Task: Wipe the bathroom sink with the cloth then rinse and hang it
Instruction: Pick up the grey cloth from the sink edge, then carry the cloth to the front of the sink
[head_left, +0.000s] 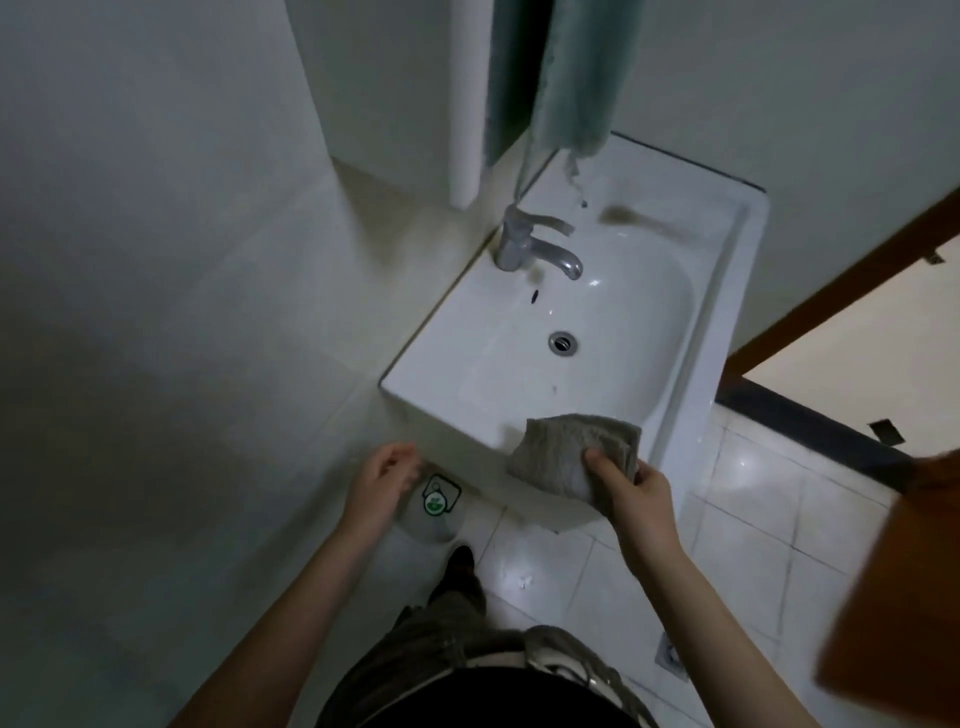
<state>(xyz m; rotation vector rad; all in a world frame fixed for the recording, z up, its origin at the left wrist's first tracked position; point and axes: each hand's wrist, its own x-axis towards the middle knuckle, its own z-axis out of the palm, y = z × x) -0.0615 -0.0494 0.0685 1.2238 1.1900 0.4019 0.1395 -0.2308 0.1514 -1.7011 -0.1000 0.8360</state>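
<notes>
White walls stood round the sink (727, 291). Her right hand (636, 493) gripped the grey cloth (566, 452) at the near rim; her left hand (382, 475) hung loose, empty. Wiping looked ready to start inside the bowl.

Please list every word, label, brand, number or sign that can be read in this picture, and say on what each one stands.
No text can be read in this picture.
The sticker on the bin on the floor: a green and white round emblem, any writing too blurred to read.
On the cloth, the sink and the faucet: no writing shows.
</notes>
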